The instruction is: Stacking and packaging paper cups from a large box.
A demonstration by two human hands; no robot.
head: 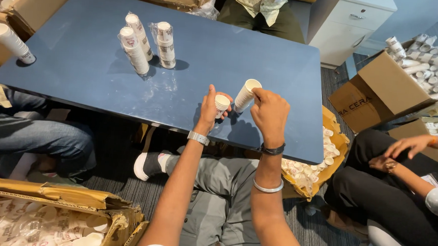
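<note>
My left hand [210,112] grips a short stack of small white paper cups [222,104] over the near edge of the blue table [262,60]. My right hand [269,113] holds a longer tilted stack of paper cups [245,95], its open mouth facing up and away. The two stacks sit close together between my hands. Three wrapped cup stacks [143,46] stand upright on the far left part of the table.
Another cup stack [11,42] leans at the table's left edge. A cardboard box of cup sleeves [422,64] stands at the right, a box of loose cups [311,173] under the table, another box [49,219] at bottom left. Seated people surround the table.
</note>
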